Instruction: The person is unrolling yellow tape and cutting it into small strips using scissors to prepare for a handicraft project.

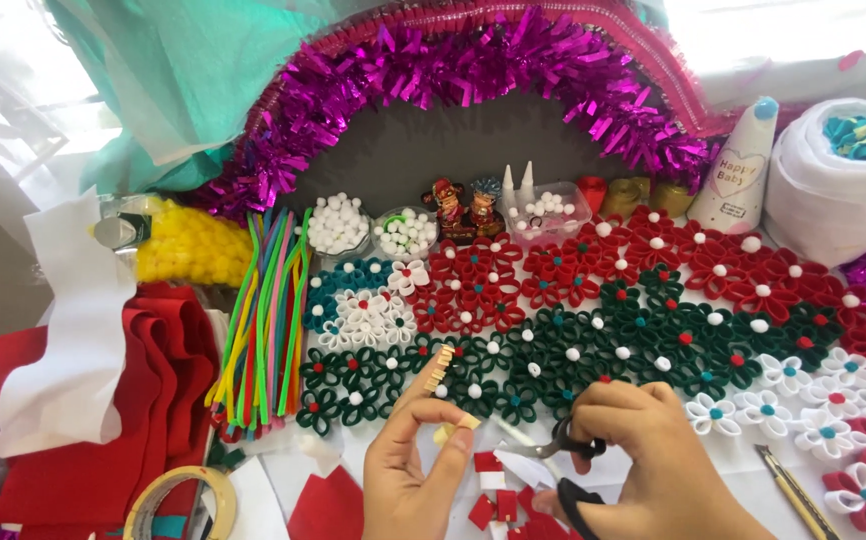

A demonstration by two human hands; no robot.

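Scissors [563, 450], half hidden, sit clenched in right hand [643, 460]; left hand [413, 460] pinches a tan strip [440, 367].

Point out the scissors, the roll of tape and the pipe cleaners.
scissors [565, 447]: head view, pivot by the black handles.
roll of tape [165, 492]: head view, upper rim.
pipe cleaners [265, 320]: head view, middle of the bundle.

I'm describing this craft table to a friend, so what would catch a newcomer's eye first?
First, the arch of magenta tinsel across the top, over a wide spread of red, green and white felt flowers covering the table's middle. In front, the left hand pinches a small notched tan strip while the right hand holds black-handled scissors.
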